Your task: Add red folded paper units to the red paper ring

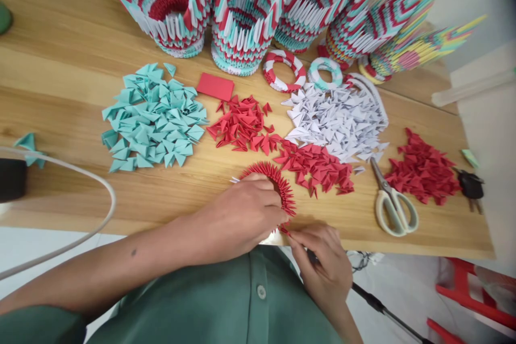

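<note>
Below, wooden table [60,80] beside wall [499,118]; left hand [242,215], fingers curled over red ring [287,193]; right hand [324,260], tight pinch on red piece [284,230]

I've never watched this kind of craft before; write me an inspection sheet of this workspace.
Surface: wooden table, grain visible.
Job's things: red spiky paper ring; folded paper pieces in a teal pile, a white pile and red piles.
Clutter: scissors, red card, red-and-white ring.
Grippers: none, bare hands; left hand holds the spiky ring, right hand pinches something small and red at its near edge.
Cables: pale cable crosses the left end.
Surroundings: patterned folded-paper baskets behind; red furniture on the right.
</note>
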Tool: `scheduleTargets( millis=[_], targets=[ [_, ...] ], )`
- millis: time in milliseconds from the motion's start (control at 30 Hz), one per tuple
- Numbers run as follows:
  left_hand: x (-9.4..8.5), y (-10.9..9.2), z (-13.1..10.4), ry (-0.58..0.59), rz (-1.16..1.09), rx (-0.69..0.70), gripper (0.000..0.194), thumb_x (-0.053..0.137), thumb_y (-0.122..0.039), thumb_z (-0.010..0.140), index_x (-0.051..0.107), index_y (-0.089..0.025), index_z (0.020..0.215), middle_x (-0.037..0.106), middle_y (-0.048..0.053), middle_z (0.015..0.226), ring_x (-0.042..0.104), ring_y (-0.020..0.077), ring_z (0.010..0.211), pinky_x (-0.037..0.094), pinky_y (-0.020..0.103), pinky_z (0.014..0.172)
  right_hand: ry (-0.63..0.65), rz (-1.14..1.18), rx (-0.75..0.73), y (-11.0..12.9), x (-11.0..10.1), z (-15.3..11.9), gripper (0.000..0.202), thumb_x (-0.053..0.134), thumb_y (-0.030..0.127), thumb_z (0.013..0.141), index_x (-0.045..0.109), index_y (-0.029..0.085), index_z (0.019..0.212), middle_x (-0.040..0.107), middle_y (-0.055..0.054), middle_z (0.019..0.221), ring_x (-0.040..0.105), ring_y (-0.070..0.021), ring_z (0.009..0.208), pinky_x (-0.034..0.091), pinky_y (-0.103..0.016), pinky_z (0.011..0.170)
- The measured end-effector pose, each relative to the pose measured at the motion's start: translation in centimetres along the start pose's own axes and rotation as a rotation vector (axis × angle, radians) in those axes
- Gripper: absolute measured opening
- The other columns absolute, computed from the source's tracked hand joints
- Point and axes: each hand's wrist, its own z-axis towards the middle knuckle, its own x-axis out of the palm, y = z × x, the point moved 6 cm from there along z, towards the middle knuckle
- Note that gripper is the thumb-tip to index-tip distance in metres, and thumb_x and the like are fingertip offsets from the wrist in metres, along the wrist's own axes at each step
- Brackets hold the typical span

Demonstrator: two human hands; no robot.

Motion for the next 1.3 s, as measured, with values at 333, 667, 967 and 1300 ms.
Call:
scheduleTargets(
  millis=[333, 667, 967, 1300],
  targets=[
    [0.12, -0.06, 0.14, -0.002, 0.051, 0.006, 0.028, 0.046, -0.01, 0.096, 0.068, -0.014, 0.079, 0.068, 0.005, 0.077, 0.056, 0.0198, 0.079, 0.041, 0.034, 0.074, 0.007, -0.007, -0.025, 0.29, 0.14, 0.16, 0.015, 0.067, 0.009, 0.086, 0.066, 0.023, 0.09, 0.064, 0.001, 0.074, 0.058, -0.0143, 0.07, 0.041, -0.031, 0.067],
    [0.06, 0.09, -0.03, -0.027, 0.033, -0.006, 0.025, 0.048, -0.01, 0.095, 0.067, -0.014, 0.08, 0.067, 0.005, 0.077, 0.055, 0.0188, 0.076, 0.041, 0.034, 0.075, -0.028, -0.07, -0.069, 0.82, 0.17, 0.5, 0.013, 0.066, 0.01, 0.086, 0.063, 0.023, 0.088, 0.063, 0.002, 0.069, 0.057, -0.0139, 0.065, 0.04, -0.031, 0.064],
    [0.07, 0.09, -0.02, -0.016, 0.016, -0.015, 0.027, 0.046, -0.009, 0.095, 0.068, -0.013, 0.08, 0.067, 0.006, 0.077, 0.056, 0.0196, 0.078, 0.041, 0.033, 0.075, -0.016, -0.065, -0.067, 0.58, 0.23, 0.21, 0.015, 0.067, 0.008, 0.084, 0.064, 0.022, 0.089, 0.063, 0.001, 0.071, 0.057, -0.0146, 0.067, 0.041, -0.031, 0.064],
    [0.11, 0.2, 0.01, -0.022, 0.017, -0.015, 0.027, 0.047, -0.01, 0.096, 0.068, -0.013, 0.079, 0.066, 0.007, 0.076, 0.057, 0.0199, 0.078, 0.041, 0.034, 0.073, -0.022, -0.066, -0.061, 0.65, 0.22, 0.41, 0.014, 0.068, 0.009, 0.083, 0.065, 0.023, 0.087, 0.064, 0.001, 0.07, 0.058, -0.0148, 0.066, 0.041, -0.031, 0.064]
  ],
)
